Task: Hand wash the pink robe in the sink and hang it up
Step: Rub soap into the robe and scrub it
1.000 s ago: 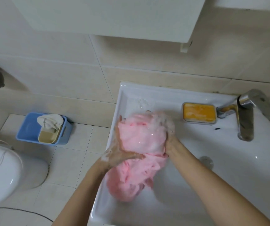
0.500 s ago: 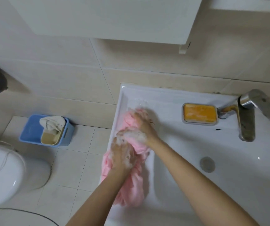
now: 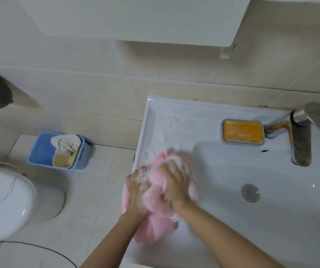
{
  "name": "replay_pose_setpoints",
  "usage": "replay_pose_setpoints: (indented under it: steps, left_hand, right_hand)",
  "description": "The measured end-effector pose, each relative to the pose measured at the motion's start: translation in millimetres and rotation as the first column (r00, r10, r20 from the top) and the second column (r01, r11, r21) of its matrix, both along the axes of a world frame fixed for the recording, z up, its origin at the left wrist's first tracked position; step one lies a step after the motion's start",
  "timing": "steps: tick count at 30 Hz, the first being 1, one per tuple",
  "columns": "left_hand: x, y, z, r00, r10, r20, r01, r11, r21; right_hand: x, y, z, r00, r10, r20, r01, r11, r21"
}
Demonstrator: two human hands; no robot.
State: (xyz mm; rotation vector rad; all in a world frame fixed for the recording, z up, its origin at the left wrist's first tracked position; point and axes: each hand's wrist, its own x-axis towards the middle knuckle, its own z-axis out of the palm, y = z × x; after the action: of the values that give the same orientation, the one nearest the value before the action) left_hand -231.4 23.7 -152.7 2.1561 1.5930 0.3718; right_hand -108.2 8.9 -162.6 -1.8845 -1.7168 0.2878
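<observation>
The pink robe lies bunched and soapy on the flat left ledge of the white sink, its left side hanging over the rim. My left hand grips the bundle from the left, covered in foam. My right hand grips it from the top right, fingers curled into the cloth. Both hands are blurred by motion. Soap suds lie on the ledge behind the robe.
An orange soap bar in a grey dish sits beside the chrome tap. The drain is in the basin to the right. On the floor are a blue basket and the toilet. A white cabinet hangs overhead.
Both hands have pulled the robe back toward me along the ledge. The right hand has moved from the far end of the bundle to its top, beside the left hand.
</observation>
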Motion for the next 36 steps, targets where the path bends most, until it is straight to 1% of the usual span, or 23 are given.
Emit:
replay_pose_setpoints:
  steps: [2,3,5,6,8,9,11,12,13,14,16,18,21,22,23,24,26,27,28,30,32,35,36]
  left_hand:
    - [-3.8,6.0,-6.5,0.993,-0.115,0.022,0.113,0.989,0.091]
    - [-5.6,4.7,-8.6,0.992,-0.122,0.030,0.121,0.992,0.042]
    - [-10.1,7.0,-18.1,0.988,-0.129,-0.090,0.137,0.987,0.087]
    - [-8.8,5.7,-20.1,0.981,-0.153,-0.118,0.161,0.985,0.063]
    - [-1.9,4.0,-14.2,0.997,-0.017,-0.076,0.016,1.000,-0.023]
    - [0.7,2.6,-12.4,0.987,0.046,-0.151,-0.050,0.998,-0.026]
    - [-0.2,5.8,-10.7,0.971,0.009,-0.238,-0.035,0.994,-0.106]
    - [-0.7,4.3,-12.6,0.984,-0.028,-0.175,-0.009,0.978,-0.208]
    - [0.6,3.6,-2.0,0.993,-0.040,-0.114,0.017,0.981,-0.196]
    - [0.6,3.1,-4.8,0.992,-0.066,-0.107,0.046,0.982,-0.182]
    - [0.5,4.2,-12.9,0.989,-0.103,-0.110,0.076,0.971,-0.228]
    - [0.5,5.3,-7.8,0.959,-0.170,-0.229,0.128,0.974,-0.187]
    - [0.8,0.0,-4.5,0.973,-0.129,-0.190,0.111,0.989,-0.102]
    - [1.0,-5.1,-14.7,0.993,-0.073,-0.089,0.062,0.990,-0.127]
    - [3.7,-6.7,-8.9,0.995,0.000,-0.096,-0.015,0.989,-0.150]
    - [3.2,-6.7,1.0,0.989,0.029,-0.143,-0.065,0.964,-0.258]
    - [7.4,-3.3,16.2,0.915,-0.150,-0.375,0.038,0.956,-0.290]
    - [6.4,-4.3,14.8,0.884,-0.207,-0.419,0.162,0.977,-0.140]
    - [1.0,-3.1,11.2,0.885,-0.241,-0.399,0.218,0.970,-0.104]
    - [-3.5,-1.0,6.3,0.922,-0.190,-0.336,0.176,0.982,-0.072]
    - [-9.9,-3.4,2.0,0.949,-0.182,-0.260,0.190,0.982,0.008]
    - [-12.3,-1.2,0.2,0.988,-0.140,-0.063,0.134,0.986,-0.095]
    - [-12.6,-0.6,-2.1,0.989,-0.129,-0.074,0.123,0.989,-0.084]
  right_hand:
    - [14.4,42.9,-3.5,0.999,0.034,0.005,-0.033,0.999,-0.034]
    - [21.7,71.3,0.1,0.999,0.011,0.035,-0.007,0.995,-0.098]
    - [24.9,86.1,10.1,0.979,-0.123,-0.165,0.088,0.975,-0.204]
    - [19.6,74.3,11.6,0.976,-0.142,-0.167,0.103,0.970,-0.220]
    - [-2.3,23.9,16.0,0.991,0.018,-0.136,-0.039,0.987,-0.153]
    - [-9.3,1.1,21.7,0.988,0.106,-0.117,-0.124,0.979,-0.160]
    - [-10.1,-6.0,13.5,0.990,0.076,-0.117,-0.095,0.981,-0.168]
    - [-1.0,12.4,-1.5,0.997,0.048,-0.061,-0.053,0.995,-0.085]
    - [13.4,41.6,-15.4,1.000,0.004,-0.026,-0.007,0.995,-0.100]
    - [28.0,70.1,-17.7,0.997,-0.031,-0.066,0.013,0.967,-0.254]
    - [44.4,98.7,-17.7,0.987,-0.126,-0.104,0.078,0.922,-0.379]
    - [40.6,82.0,-2.6,0.982,-0.164,-0.093,0.126,0.939,-0.319]
    - [5.7,12.4,54.4,0.976,0.093,-0.199,-0.113,0.989,-0.092]
    - [-6.5,-3.9,55.5,0.950,0.209,-0.231,-0.233,0.969,-0.082]
    - [-16.4,-9.3,52.9,0.931,0.279,-0.236,-0.309,0.946,-0.102]
    - [-20.5,-3.9,42.6,0.935,0.301,-0.186,-0.327,0.936,-0.129]
    - [-8.3,34.1,13.8,0.985,0.159,-0.067,-0.169,0.968,-0.186]
    - [5.1,53.1,4.8,0.997,0.074,-0.020,-0.076,0.975,-0.209]
    - [20.6,67.5,-5.3,0.999,0.026,0.037,-0.017,0.970,-0.241]
    - [43.9,74.2,-11.2,0.992,-0.030,0.120,0.057,0.971,-0.232]
    - [53.3,68.4,-7.8,0.990,-0.119,0.078,0.136,0.955,-0.264]
    - [54.2,52.3,-6.7,0.994,0.008,0.109,0.019,0.969,-0.247]
    - [53.1,43.8,-6.4,0.995,0.054,0.089,-0.032,0.973,-0.230]
